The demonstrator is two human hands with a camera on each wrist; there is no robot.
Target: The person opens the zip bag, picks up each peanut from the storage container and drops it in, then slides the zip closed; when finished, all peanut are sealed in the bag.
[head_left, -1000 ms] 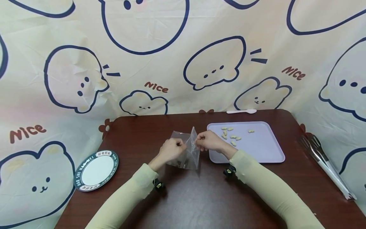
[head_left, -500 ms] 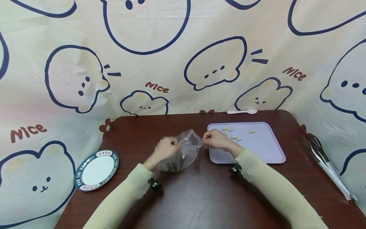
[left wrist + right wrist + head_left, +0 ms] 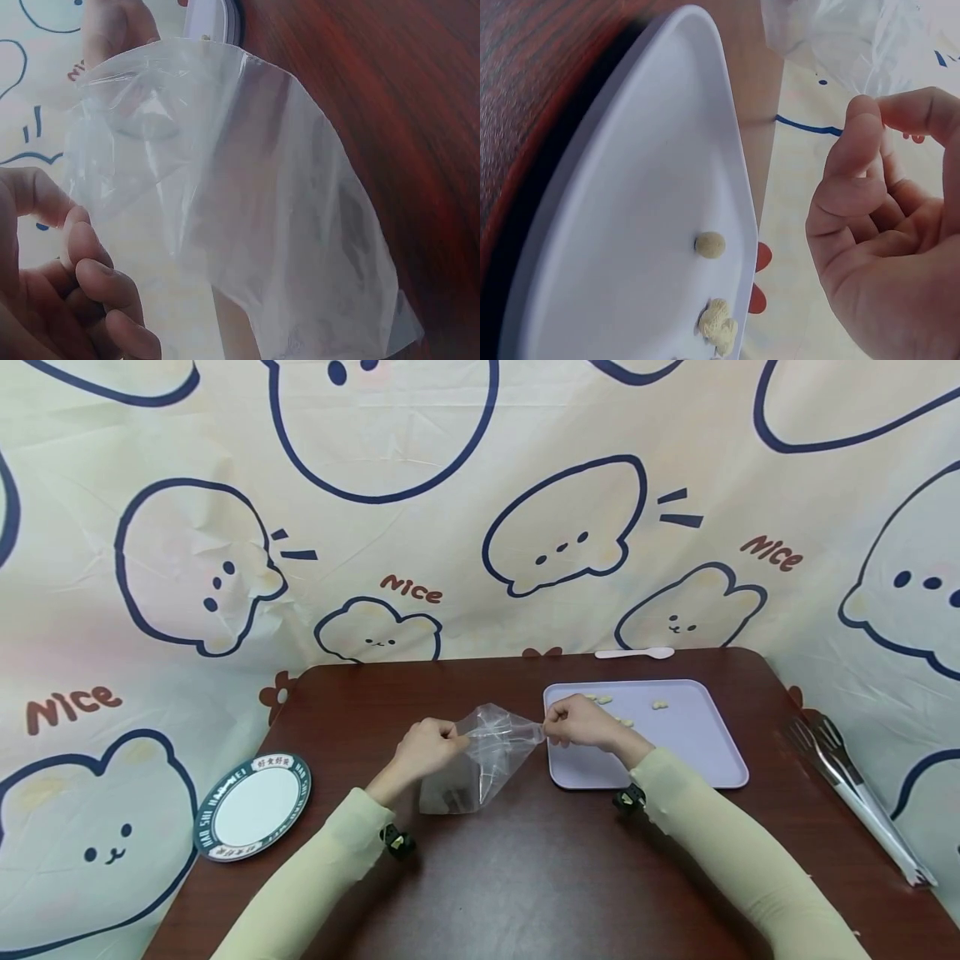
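Observation:
A clear plastic bag (image 3: pixel 487 752) is stretched between my two hands over the table's middle. My left hand (image 3: pixel 429 747) pinches its left edge between thumb and index finger, and my right hand (image 3: pixel 585 722) pinches the opposite edge beside the tray. In the left wrist view the bag (image 3: pixel 247 187) spreads out wide, with the left hand (image 3: pixel 67 277) at its side. Fingertips of the right hand (image 3: pixel 885 165) meet on the film in the right wrist view. Under the right hand lies a pale lilac tray (image 3: pixel 690 752) bearing peanuts (image 3: pixel 659 704), some hidden by that hand.
At the left edge of the brown table (image 3: pixel 480 885) lies a green-rimmed plate (image 3: pixel 253 806). Metal tongs (image 3: pixel 862 802) lie along the right edge. A white plastic spoon (image 3: pixel 634 652) rests at the back, against the patterned cloth (image 3: pixel 555 527).
My hands have drawn apart, left hand to the left and right hand to the right over the tray. The bag between them has gone from hanging upright to pulled out sideways.

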